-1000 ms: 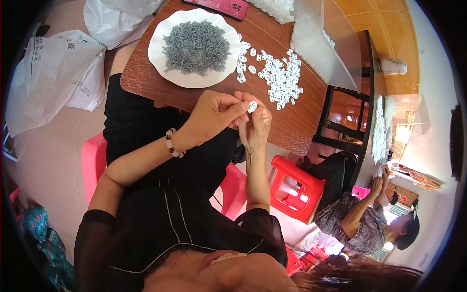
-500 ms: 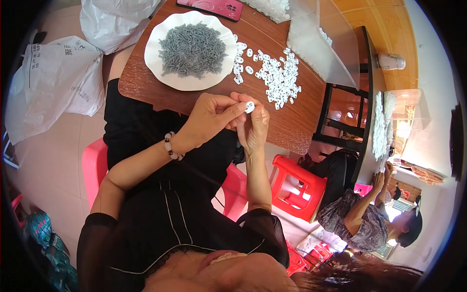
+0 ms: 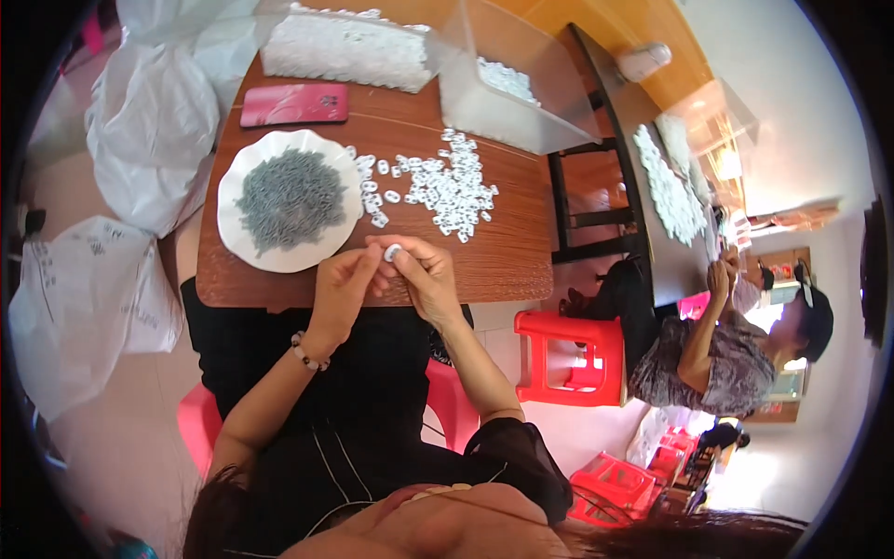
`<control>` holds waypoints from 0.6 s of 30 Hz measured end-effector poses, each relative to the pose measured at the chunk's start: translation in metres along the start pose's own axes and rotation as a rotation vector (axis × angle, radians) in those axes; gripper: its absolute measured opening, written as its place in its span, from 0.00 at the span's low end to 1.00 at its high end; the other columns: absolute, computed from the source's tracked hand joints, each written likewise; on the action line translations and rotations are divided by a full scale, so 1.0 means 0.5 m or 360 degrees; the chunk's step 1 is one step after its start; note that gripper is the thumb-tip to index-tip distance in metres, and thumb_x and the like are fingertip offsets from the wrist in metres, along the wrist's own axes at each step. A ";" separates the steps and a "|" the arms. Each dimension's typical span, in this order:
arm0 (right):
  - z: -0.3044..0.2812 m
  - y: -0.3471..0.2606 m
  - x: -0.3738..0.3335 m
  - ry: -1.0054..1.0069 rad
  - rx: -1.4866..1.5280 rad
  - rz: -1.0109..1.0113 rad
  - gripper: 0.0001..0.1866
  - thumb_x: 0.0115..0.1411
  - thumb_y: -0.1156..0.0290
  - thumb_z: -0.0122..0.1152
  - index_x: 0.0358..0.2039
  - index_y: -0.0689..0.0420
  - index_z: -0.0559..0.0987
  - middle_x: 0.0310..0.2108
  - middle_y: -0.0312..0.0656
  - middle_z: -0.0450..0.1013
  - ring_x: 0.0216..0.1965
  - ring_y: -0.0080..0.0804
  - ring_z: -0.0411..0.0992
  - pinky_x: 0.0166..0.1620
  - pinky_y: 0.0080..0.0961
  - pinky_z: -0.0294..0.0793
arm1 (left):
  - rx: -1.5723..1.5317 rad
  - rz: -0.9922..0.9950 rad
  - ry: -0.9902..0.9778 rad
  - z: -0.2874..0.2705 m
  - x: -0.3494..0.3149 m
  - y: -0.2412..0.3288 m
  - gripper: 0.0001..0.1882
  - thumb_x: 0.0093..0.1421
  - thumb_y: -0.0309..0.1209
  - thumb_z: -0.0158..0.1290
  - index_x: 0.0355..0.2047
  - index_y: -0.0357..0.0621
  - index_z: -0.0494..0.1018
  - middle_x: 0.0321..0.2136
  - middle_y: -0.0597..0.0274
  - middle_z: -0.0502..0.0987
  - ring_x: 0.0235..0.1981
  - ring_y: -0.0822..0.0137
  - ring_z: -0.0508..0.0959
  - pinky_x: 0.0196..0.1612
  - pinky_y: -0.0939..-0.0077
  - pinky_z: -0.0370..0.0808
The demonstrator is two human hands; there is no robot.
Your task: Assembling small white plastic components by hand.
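Pinching a small white ring-shaped piece [image 3: 392, 252] between both sets of fingertips, the person keeps left hand [image 3: 342, 289] and right hand [image 3: 424, 279] pressed close at the near edge of the wooden table [image 3: 503, 261], likely to steady so small a part. Just beyond the left hand sits a white plate [image 3: 233, 233] heaped with grey metal bits; beyond the right hand lies a scatter of white pieces [image 3: 447, 186], both within easy reach.
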State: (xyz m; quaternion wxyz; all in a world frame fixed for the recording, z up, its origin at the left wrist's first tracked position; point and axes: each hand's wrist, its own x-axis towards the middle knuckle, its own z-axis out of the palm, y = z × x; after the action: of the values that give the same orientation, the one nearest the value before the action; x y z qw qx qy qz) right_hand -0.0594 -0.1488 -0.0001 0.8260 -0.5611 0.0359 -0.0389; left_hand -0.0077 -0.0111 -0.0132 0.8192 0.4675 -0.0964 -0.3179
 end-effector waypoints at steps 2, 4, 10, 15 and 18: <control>0.004 -0.005 0.008 0.0083 -0.0139 -0.0091 0.17 0.63 0.68 0.53 0.46 0.68 0.74 0.40 0.46 0.75 0.31 0.23 0.72 0.36 0.21 0.74 | -0.0099 0.0048 -0.0002 -0.006 0.004 -0.009 0.15 0.66 0.35 0.46 0.36 0.34 0.76 0.27 0.65 0.77 0.25 0.80 0.72 0.29 0.86 0.70; 0.012 -0.017 0.017 0.0207 -0.0314 -0.0188 0.14 0.64 0.68 0.53 0.44 0.65 0.76 0.40 0.42 0.76 0.32 0.20 0.71 0.38 0.17 0.73 | -0.0127 0.0073 -0.0006 -0.002 0.008 -0.012 0.15 0.66 0.35 0.45 0.37 0.34 0.76 0.27 0.64 0.77 0.25 0.79 0.73 0.29 0.86 0.70; -0.019 -0.179 0.077 0.0568 -0.1667 -0.0980 0.09 0.59 0.74 0.57 0.37 0.63 0.80 0.30 0.40 0.78 0.29 0.20 0.72 0.34 0.18 0.71 | 0.0054 0.0154 -0.0080 -0.012 0.003 -0.014 0.15 0.66 0.33 0.45 0.39 0.32 0.75 0.27 0.64 0.77 0.26 0.79 0.73 0.31 0.86 0.71; -0.144 -0.347 0.239 0.1057 -0.2341 -0.1880 0.13 0.54 0.80 0.54 0.39 0.56 0.79 0.28 0.46 0.75 0.27 0.43 0.72 0.33 0.34 0.72 | 0.0156 0.0200 -0.0079 -0.013 -0.001 -0.011 0.14 0.66 0.31 0.46 0.39 0.32 0.75 0.27 0.64 0.77 0.26 0.80 0.73 0.31 0.87 0.71; -0.238 -0.392 0.297 0.1217 -0.2745 -0.1513 0.12 0.57 0.74 0.53 0.42 0.55 0.78 0.30 0.48 0.76 0.30 0.48 0.73 0.36 0.39 0.72 | 0.0161 0.0206 -0.0079 -0.015 -0.002 -0.015 0.14 0.66 0.32 0.46 0.39 0.32 0.75 0.27 0.64 0.77 0.26 0.80 0.73 0.31 0.87 0.71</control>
State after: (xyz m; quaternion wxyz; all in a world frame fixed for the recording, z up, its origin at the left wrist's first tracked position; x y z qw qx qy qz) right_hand 0.0713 -0.3461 0.1359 -0.0188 -0.8651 0.0858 -0.4939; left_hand -0.0082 -0.0081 -0.0231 0.8106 0.4932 -0.1627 -0.2706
